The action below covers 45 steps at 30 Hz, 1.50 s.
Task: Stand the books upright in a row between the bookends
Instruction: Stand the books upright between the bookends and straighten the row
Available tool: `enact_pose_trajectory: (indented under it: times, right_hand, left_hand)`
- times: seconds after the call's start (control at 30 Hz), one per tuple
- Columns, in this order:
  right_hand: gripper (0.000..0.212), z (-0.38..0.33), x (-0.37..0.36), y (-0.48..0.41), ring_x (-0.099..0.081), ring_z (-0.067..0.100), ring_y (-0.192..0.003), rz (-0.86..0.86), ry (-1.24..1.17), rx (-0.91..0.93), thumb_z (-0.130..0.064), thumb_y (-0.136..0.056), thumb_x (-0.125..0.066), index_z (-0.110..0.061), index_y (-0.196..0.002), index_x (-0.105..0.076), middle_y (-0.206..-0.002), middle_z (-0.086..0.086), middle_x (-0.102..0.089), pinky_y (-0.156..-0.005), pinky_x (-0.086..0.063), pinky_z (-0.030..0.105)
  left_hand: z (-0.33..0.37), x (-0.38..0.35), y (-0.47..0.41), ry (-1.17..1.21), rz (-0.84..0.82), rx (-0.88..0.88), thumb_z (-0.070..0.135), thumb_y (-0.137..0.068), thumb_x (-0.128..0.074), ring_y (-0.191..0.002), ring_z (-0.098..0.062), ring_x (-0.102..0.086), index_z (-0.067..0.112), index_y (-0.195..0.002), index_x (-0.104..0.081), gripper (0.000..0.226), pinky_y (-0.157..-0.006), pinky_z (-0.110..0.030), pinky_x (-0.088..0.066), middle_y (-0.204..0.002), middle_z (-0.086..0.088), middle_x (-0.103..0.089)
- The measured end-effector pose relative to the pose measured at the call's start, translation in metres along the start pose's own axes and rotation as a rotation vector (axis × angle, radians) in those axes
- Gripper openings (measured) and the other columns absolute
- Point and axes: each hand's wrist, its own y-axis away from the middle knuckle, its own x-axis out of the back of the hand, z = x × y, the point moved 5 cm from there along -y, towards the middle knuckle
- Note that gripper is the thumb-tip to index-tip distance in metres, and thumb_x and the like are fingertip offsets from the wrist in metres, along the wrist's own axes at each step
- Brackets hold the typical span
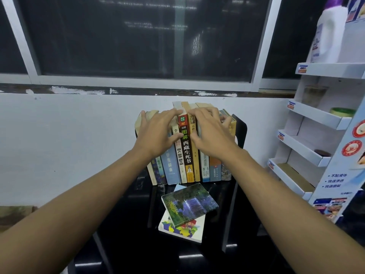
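A row of several books (185, 155) stands upright on a black table (126, 224) against the white wall. A black bookend (240, 131) stands at the row's right end; the left bookend is mostly hidden behind my left hand. My left hand (158, 133) rests on the tops of the left books, its fingers spread and its thumb against a spine. My right hand (211, 131) lies over the tops of the right books, thumb on a tan spine. Two books lie flat in front: a green-and-purple one (189, 204) on a white one (181, 228).
A white cardboard display rack (308, 135) with tiered shelves stands at the right, close to the bookend. A white bottle (327, 34) stands on its top shelf. A dark window runs above the wall.
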Motion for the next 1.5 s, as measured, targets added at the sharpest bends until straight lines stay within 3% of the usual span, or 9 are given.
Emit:
enact_pose_trajectory:
  times: [0.2,0.4,0.53,0.73,0.83,0.9,1.13,1.33,1.5]
  right_hand:
    - [0.044,-0.010,0.000,0.018,-0.033,0.014,-0.127,0.148,-0.001,-0.022,-0.032,-0.093,-0.053,-0.028,-0.137,-0.048,-0.134,-0.006,-0.046,-0.089,-0.020,0.037]
    - [0.031,-0.025,-0.004,0.046,-0.053,0.020,-0.099,0.366,-0.101,-0.047,-0.029,-0.096,-0.063,-0.015,-0.120,-0.047,-0.112,0.005,-0.051,-0.078,-0.050,0.042]
    - [0.030,-0.029,0.000,0.050,-0.061,0.020,-0.082,0.420,-0.261,-0.078,-0.021,-0.098,-0.065,-0.009,-0.118,-0.046,-0.110,0.006,-0.056,-0.062,-0.057,0.039]
    - [0.046,-0.023,-0.006,0.044,-0.068,0.022,-0.086,0.367,-0.282,-0.139,-0.020,-0.103,-0.058,-0.014,-0.146,-0.044,-0.119,0.009,-0.066,-0.079,-0.059,0.043]
    - [0.043,-0.020,0.004,0.048,-0.070,0.023,-0.096,0.427,-0.296,-0.126,-0.015,-0.101,-0.062,-0.008,-0.142,-0.053,-0.117,0.011,-0.070,-0.084,-0.059,0.038]
    - [0.041,-0.019,0.017,0.051,-0.071,0.021,-0.089,0.474,-0.298,-0.120,-0.013,-0.099,-0.065,-0.005,-0.138,-0.058,-0.110,0.011,-0.073,-0.080,-0.059,0.030]
    - [0.039,-0.023,0.082,0.055,-0.071,0.018,-0.100,0.558,-0.313,-0.113,-0.016,-0.096,-0.069,-0.009,-0.133,-0.062,-0.115,0.006,-0.074,-0.088,-0.058,0.032]
    - [0.040,-0.021,0.138,0.059,-0.067,0.006,-0.096,0.600,-0.280,-0.120,-0.021,-0.093,-0.073,-0.011,-0.131,-0.063,-0.115,0.001,-0.073,-0.083,-0.050,0.005]
    - [0.036,-0.013,0.180,0.064,-0.067,0.001,-0.093,0.649,-0.256,-0.099,-0.025,-0.094,-0.072,-0.014,-0.127,-0.065,-0.108,-0.016,-0.065,-0.083,-0.055,0.013]
  left_hand:
    - [-0.002,-0.002,0.001,0.013,0.059,0.007,0.043,-0.088,-0.073,-0.130,-0.020,-0.055,0.037,-0.139,-0.045,0.059,-0.123,-0.058,-0.006,-0.141,0.010,-0.060]
    - [-0.006,-0.006,0.000,0.025,0.067,0.027,0.043,-0.087,-0.074,-0.133,-0.024,-0.054,0.039,-0.136,-0.044,0.058,-0.123,-0.056,-0.008,-0.134,0.009,-0.064]
    - [-0.007,-0.007,0.000,0.042,0.064,0.040,0.042,-0.087,-0.075,-0.135,-0.026,-0.053,0.040,-0.135,-0.043,0.058,-0.123,-0.056,-0.009,-0.132,0.009,-0.066]
    - [-0.007,-0.007,0.001,0.057,0.075,0.048,0.041,-0.086,-0.075,-0.131,-0.026,-0.055,0.040,-0.134,-0.044,0.057,-0.124,-0.055,-0.011,-0.129,0.009,-0.067]
    - [-0.006,-0.006,0.002,0.058,0.081,0.047,0.040,-0.087,-0.075,-0.130,-0.023,-0.056,0.038,-0.135,-0.044,0.056,-0.124,-0.054,-0.011,-0.129,0.009,-0.067]
    - [-0.005,-0.006,0.002,0.061,0.075,0.050,0.040,-0.088,-0.075,-0.131,-0.023,-0.056,0.037,-0.135,-0.044,0.056,-0.124,-0.054,-0.010,-0.130,0.009,-0.067]
    - [-0.004,-0.003,0.001,0.084,0.058,0.063,0.038,-0.087,-0.076,-0.130,-0.021,-0.056,0.034,-0.135,-0.047,0.056,-0.123,-0.055,-0.011,-0.127,0.006,-0.068]
    - [0.006,0.006,-0.004,0.044,0.035,0.060,0.043,-0.087,-0.075,-0.137,-0.020,-0.048,0.031,-0.137,-0.050,0.057,-0.121,-0.062,-0.006,-0.144,0.006,-0.055]
    - [0.028,0.009,-0.010,-0.010,0.061,-0.016,0.051,-0.088,-0.071,-0.144,-0.020,-0.038,0.029,-0.142,-0.050,0.062,-0.120,-0.065,-0.001,-0.152,0.005,-0.048]
